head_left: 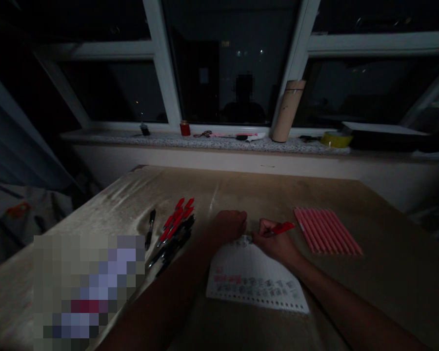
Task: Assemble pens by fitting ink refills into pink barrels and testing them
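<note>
A sheet of lined paper lies on the table, its row of punched holes toward me. Red and black marks or writing cover its near part, too blurred to read. My right hand is closed around a red pen and rests on the paper's far right edge. Curled closed at the far left edge of the sheet is my left hand; whatever its fingers hold, if anything, is hidden. Left of that hand lie several red pens and, nearer to me, several black pens.
Pink pens lie in a neat row at the right. A single black pen and a blurred-out item are at the left. On the windowsill stand a tan cylinder, yellow tape and a red jar.
</note>
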Action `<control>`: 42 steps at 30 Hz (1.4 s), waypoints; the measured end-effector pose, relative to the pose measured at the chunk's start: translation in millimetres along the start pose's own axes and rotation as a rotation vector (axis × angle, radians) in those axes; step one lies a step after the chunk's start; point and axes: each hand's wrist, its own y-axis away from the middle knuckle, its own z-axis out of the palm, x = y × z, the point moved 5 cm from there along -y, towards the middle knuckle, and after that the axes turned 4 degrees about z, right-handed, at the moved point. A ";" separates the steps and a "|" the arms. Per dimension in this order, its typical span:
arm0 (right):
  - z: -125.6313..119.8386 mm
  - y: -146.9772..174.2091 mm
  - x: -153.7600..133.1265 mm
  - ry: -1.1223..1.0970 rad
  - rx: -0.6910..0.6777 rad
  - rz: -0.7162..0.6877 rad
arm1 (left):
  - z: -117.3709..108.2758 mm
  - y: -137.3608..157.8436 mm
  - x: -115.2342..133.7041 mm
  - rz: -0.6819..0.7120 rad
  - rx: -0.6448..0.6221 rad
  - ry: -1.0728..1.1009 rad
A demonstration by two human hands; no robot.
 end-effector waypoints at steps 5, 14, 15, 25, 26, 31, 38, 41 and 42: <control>-1.1 -0.3 -0.4 -0.023 0.003 0.012 | -1.0 -0.1 0.0 -0.013 0.003 0.017; 2.3 2.0 0.5 -0.034 -0.042 0.025 | 3.9 -1.4 -1.2 0.028 0.008 -0.053; 2.8 2.2 0.5 -0.034 -0.048 0.023 | 3.6 -1.2 -1.3 0.026 0.008 -0.044; -1.3 0.7 1.7 0.012 0.003 -0.004 | -0.6 -1.1 2.0 0.024 -0.021 -0.100; -0.5 1.0 1.9 0.015 -0.007 0.001 | -0.7 -1.2 1.9 0.018 -0.028 -0.108; 0.8 2.3 1.9 0.038 -0.034 0.038 | -0.4 -0.9 2.3 0.021 -0.056 -0.151; -3.6 0.4 1.3 0.071 -0.010 0.009 | 0.7 0.4 2.1 0.028 -0.050 -0.157; -4.0 0.2 2.2 0.059 0.011 0.003 | 0.5 0.0 2.3 0.033 -0.044 -0.156; -3.5 0.3 2.4 0.055 0.011 -0.004 | 0.4 -0.1 2.4 0.037 -0.040 -0.154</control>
